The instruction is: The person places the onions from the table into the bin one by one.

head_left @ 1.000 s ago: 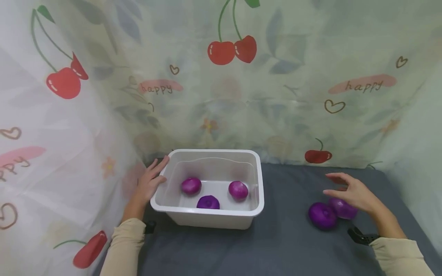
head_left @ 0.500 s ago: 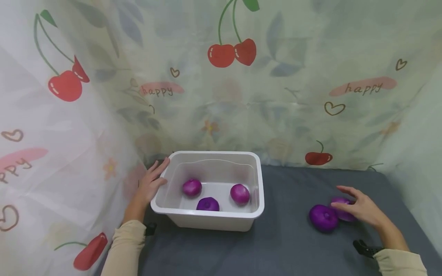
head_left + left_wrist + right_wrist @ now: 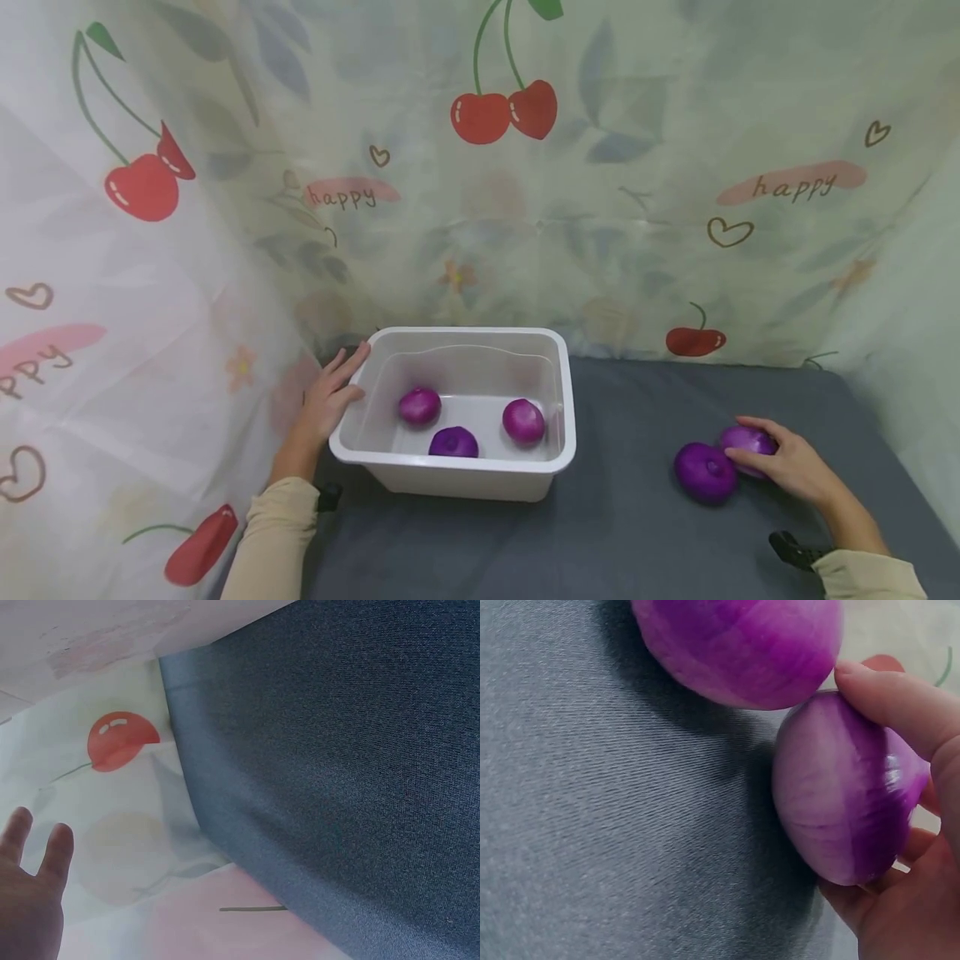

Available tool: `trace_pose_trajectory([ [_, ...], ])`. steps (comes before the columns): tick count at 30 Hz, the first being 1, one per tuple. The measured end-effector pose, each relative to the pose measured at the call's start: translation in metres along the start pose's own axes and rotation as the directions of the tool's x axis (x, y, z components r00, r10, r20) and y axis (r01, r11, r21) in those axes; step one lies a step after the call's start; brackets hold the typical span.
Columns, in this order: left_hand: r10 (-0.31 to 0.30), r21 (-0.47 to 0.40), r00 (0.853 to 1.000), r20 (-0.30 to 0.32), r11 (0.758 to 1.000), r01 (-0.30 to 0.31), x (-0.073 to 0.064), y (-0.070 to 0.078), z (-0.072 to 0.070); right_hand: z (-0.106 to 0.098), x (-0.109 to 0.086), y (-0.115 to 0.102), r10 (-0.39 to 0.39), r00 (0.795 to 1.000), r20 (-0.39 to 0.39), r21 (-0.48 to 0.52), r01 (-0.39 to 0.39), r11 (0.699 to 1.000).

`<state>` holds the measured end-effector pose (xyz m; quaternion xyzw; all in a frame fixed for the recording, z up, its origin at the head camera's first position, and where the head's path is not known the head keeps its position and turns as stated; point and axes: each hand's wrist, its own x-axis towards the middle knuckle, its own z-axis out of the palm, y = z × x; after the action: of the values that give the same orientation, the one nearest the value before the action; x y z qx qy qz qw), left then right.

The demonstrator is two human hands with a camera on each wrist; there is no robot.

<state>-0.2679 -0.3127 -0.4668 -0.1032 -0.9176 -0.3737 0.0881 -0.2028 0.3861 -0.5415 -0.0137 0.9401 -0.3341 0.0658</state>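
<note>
On the right of the table, my right hand [image 3: 793, 462] grips a red onion [image 3: 847, 787], thumb on one side and fingers curled round the other. A second red onion [image 3: 706, 473] lies close against it on the left. My left hand [image 3: 327, 400] rests on the left rim of a white plastic tub [image 3: 465, 479], its fingers extended along the edge. Inside the tub sit three purple onions: one onion [image 3: 419, 406] at the left, one onion [image 3: 523, 422] at the right, and one onion [image 3: 453, 442] partly hidden by the front rim. The left wrist view shows only part of that hand.
A dark grey cloth [image 3: 622, 533] covers the table. Pale curtains printed with cherries [image 3: 480, 118] hang behind and on both sides, close to the tub's back and the left arm. Dark bands [image 3: 797, 552] sit at both wrists.
My right hand has come down and slightly right onto the rear onion and now grips it. The left hand stays at the tub's rim.
</note>
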Motion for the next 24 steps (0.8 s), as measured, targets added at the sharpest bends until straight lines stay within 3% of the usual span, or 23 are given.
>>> trace_pose_trajectory([
  [7,-0.003,-0.004,1.0,0.005,1.0,0.003,0.001,0.001,0.0,0.001,0.0,0.001,0.025,1.0,0.003,0.009,-0.025,1.0],
  [13,-0.018,0.01,1.0,0.021,1.0,0.018,0.002,0.001,0.001,-0.003,-0.003,-0.009,0.023,0.998,-0.05,0.04,-0.021,0.999],
  [24,-0.023,-0.006,1.0,0.019,1.0,0.023,0.001,0.001,0.0,-0.026,0.01,-0.068,-0.073,0.983,-0.17,0.068,0.086,0.994],
])
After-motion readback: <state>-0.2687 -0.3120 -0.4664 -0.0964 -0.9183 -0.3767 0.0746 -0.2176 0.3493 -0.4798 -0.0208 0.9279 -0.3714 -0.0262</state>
